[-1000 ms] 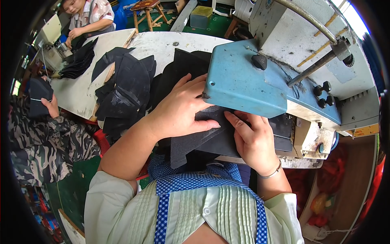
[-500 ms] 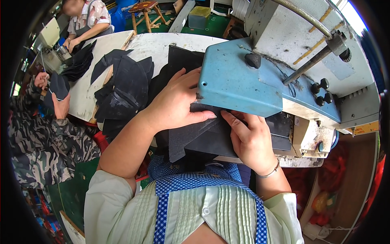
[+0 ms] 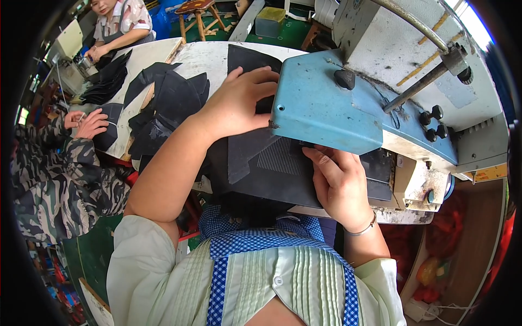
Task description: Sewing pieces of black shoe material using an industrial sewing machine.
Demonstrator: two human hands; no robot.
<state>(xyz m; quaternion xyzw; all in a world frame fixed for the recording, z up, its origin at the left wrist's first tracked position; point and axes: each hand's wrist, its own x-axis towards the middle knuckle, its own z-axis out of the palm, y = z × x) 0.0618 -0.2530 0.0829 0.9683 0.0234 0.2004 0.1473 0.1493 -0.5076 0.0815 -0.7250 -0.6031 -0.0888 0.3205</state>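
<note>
A black sheet piece (image 3: 277, 182) with a finely ribbed patch lies under the blue machine head (image 3: 326, 108), and a narrower dark strip (image 3: 242, 163) lies over its left part. My left hand (image 3: 236, 103) is spread over the black material left of the head, its thumb tip close to the head's lower corner. Below the head's front edge, my right hand (image 3: 342, 182) has its fingers curled together at the piece's right part. Some of its fingertips are hidden under the head. Behind my left hand another black piece (image 3: 247, 60) sticks out.
Loose black pieces (image 3: 174, 98) are heaped on the white table (image 3: 201, 57) to the left. A co-worker in camouflage sleeves (image 3: 81, 168) sits at the left; another person (image 3: 122, 27) works farther back. A metal rod (image 3: 416, 84) slants above the machine.
My left hand has lifted and shifted away from me, uncovering more of the ribbed patch. My right hand stays nearly in place. The camouflage-sleeved co-worker has lowered a black piece onto the table.
</note>
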